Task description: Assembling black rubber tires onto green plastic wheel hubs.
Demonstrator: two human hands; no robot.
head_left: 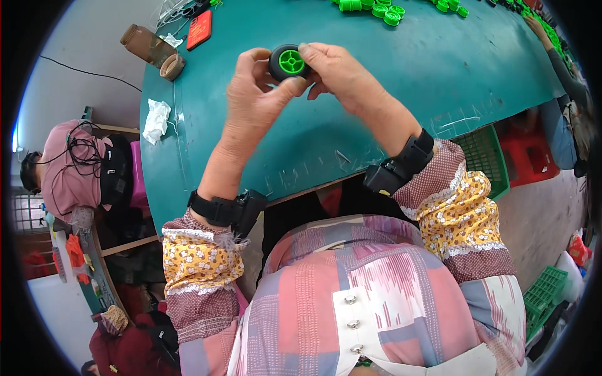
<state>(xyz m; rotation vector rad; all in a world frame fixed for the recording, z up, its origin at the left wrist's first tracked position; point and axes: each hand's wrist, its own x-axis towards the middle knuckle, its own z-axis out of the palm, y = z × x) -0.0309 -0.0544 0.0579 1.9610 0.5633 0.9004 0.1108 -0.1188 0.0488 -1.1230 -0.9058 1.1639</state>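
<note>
Closest to the lens is a patchwork pink-and-grey buttoned shirt (370, 294) at the bottom of the frame, with yellow floral sleeve covers and black wrist straps on both forearms reaching up toward the middle. Both hands are together on one small black rubber toy wheel with a bright green plastic hub (288, 62), held up in the upper centre of the frame, just above the teal-covered bench (407, 94). Left hand (254, 94) pinches it from the left side and below with thumb and fingers, right hand (342, 75) clamps it from the right and over the top. The green hub looks seated inside the black tyre, so I'd guess this piece is pretty much put together, maybe just getting a last squeeze. At the top edge sits a loose pile of more green plastic hubs (376, 7), with no tyres on them as far as I can see, so plenty looks left to go. Upper left of the frame has a red flat phone-like thing (199, 29), a brown plastic jar lying on its side (145, 44) and a crumpled white tissue (156, 120).
</note>
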